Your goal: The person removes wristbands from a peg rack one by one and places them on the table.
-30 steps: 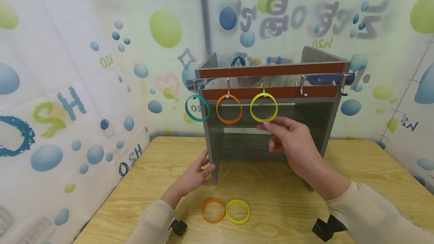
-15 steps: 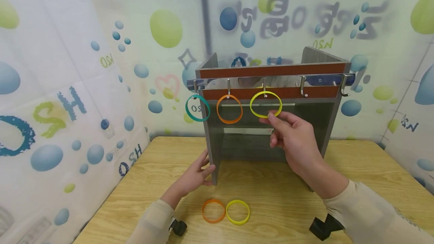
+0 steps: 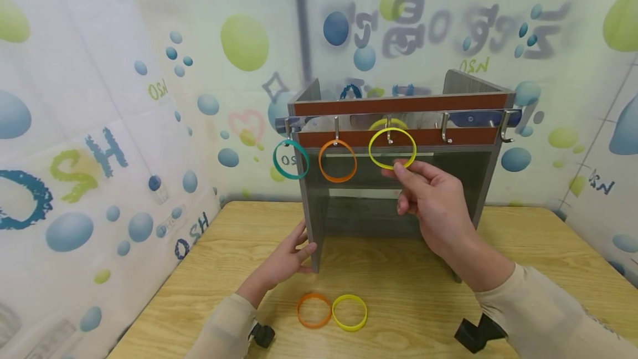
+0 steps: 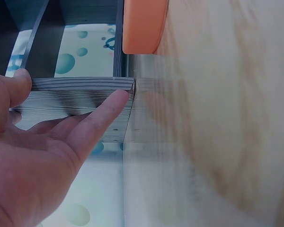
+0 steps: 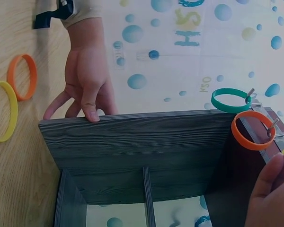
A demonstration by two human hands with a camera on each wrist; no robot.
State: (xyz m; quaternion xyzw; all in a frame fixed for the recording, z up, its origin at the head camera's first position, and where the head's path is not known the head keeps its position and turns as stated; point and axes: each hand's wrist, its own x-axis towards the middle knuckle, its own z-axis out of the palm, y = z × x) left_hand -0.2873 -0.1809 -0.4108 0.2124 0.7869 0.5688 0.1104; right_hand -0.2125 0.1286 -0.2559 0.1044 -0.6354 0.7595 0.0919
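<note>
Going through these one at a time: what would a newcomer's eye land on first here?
Likely the yellow ring pinched in the right hand at the rack's middle hook. Next, the teal ring and orange ring hanging to its left on the grey shelf unit's rack. Then a second orange ring and second yellow ring, side by side on the wooden table.

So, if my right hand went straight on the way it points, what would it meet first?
Probably the middle curved, silver metal hook, which shows inside the thin yellow round band that your right hand pinches. Depth is unclear, so the band may already be touching the hook.
</note>
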